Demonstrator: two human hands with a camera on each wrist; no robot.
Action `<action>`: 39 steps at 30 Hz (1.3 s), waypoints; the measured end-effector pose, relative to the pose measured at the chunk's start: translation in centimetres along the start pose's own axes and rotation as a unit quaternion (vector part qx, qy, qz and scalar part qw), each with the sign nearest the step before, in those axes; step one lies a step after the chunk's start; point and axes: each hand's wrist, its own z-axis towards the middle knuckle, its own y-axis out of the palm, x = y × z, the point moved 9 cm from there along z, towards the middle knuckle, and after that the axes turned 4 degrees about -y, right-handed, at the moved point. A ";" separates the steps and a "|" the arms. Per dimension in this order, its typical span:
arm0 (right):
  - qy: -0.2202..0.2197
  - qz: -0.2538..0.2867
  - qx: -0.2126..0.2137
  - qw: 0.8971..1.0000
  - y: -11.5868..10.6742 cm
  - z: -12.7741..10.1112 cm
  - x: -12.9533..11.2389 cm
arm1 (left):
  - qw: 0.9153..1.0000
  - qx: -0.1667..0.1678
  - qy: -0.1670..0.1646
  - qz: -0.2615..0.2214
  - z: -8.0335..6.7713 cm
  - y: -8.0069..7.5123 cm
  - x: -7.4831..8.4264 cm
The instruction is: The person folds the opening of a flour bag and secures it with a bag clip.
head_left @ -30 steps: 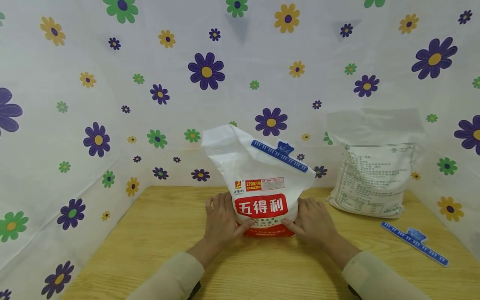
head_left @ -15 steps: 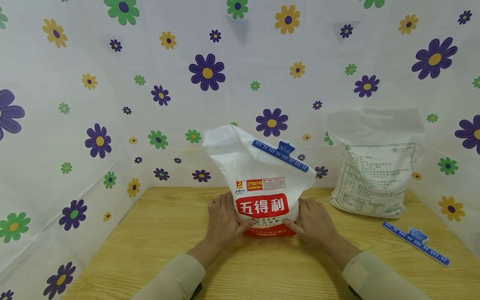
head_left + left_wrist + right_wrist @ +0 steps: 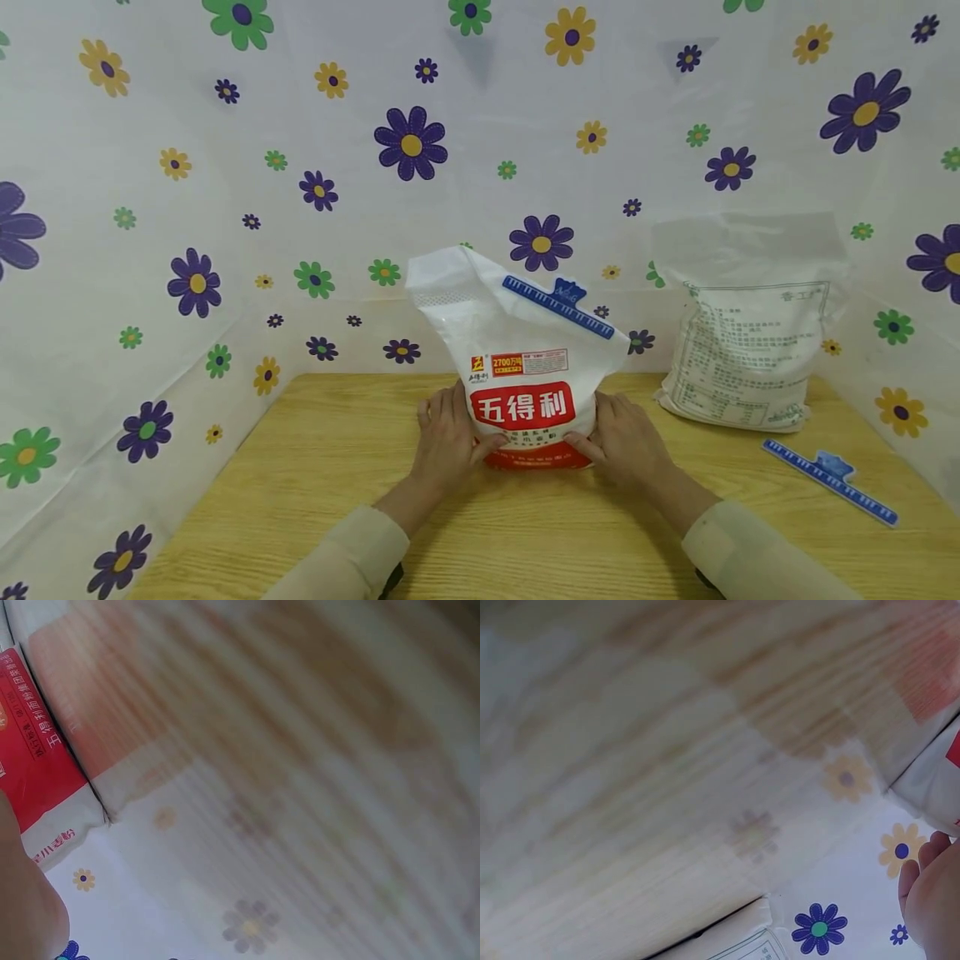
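Two walls: white sheet with purple, yellow and green flowers (image 3: pixel 411 143), wraps the back and both sides of the desk.
Table: light wood top (image 3: pixel 315 467), fills the lower part of the head view; blurred grain in both wrist views.
Second bag: pale printed sack (image 3: pixel 750 354), back right, leaning on the sheet, well apart from the hands.
Flour bag: white bag with red label (image 3: pixel 522 367), upright at table centre, top folded over to the right; its red-and-white lower corner also shows in the left wrist view (image 3: pixel 34 765).
Left hand: left hand (image 3: pixel 447 442) flat against the bag's left lower side, fingers fairly straight and spread narrow, thumb pressed on the red front.
Right hand: right hand (image 3: pixel 624 442) mirrors it on the bag's right lower side, thumb on the front, fingers lying along the side; only the fingertips (image 3: pixel 930 885) show in the right wrist view.
Sleeves: cream cuffs (image 3: pixel 352 554) at the bottom edge.
Clip on bag: blue sealing clip (image 3: pixel 558 307) clamped slantwise across the folded top.
Loose clip: second blue clip (image 3: pixel 828 482) flat on the table, front right, near the sack.
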 end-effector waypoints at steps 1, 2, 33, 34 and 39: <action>0.003 0.003 -0.001 1.000 0.1 0.0 0.0 | 1.000 -0.005 -0.002 -0.003 0.0 0.1 0.0; 0.006 0.006 -0.002 1.000 0.1 0.0 0.1 | 1.000 -0.009 -0.003 -0.004 0.1 0.1 -0.1; 0.021 0.036 -0.057 0.997 1.6 -0.1 1.8 | 0.996 -0.076 -0.055 -0.009 -0.3 2.2 -1.0; 0.015 0.029 -0.054 0.998 1.6 -0.1 1.7 | 0.996 -0.073 -0.054 -0.009 -0.3 2.1 -1.0; 0.002 0.031 -0.040 0.999 1.6 0.1 1.5 | 0.996 -0.069 -0.053 0.006 -0.3 1.9 -1.0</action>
